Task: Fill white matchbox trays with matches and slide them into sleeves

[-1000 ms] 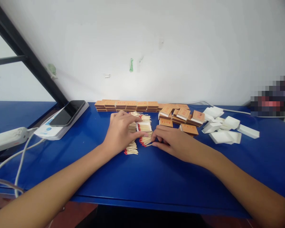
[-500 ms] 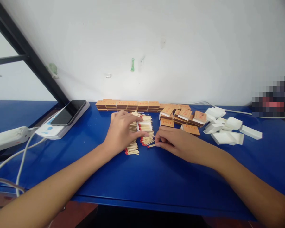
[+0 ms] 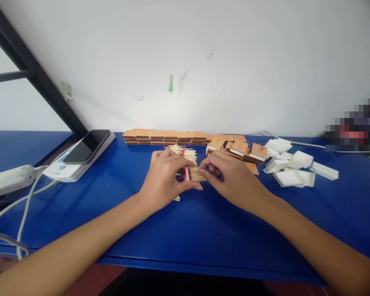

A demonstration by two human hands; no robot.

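My left hand (image 3: 163, 174) grips a small white matchbox tray (image 3: 187, 173) between thumb and fingers, over the pile. Red-headed matches (image 3: 197, 176) lie across this tray, heads to the left. At their right ends, my right hand (image 3: 230, 172) has thumb and forefinger closed in a pinch on a match. Which match it is cannot be made out among the others. Behind and under the hands is a heap of loose matches (image 3: 189, 154), partly hidden by the left hand.
Orange matchboxes (image 3: 165, 135) are stacked in a row along the wall, with more matchboxes (image 3: 240, 148) piled behind my right hand. Several white trays (image 3: 294, 179) lie to the right. On the left, a phone (image 3: 86, 146) rests on a white box near a power strip (image 3: 10, 181) and cables.
My right hand has moved up and left with the match, from the table beside the pile to the tray. My left hand and the tray have shifted slightly right and nearer me.
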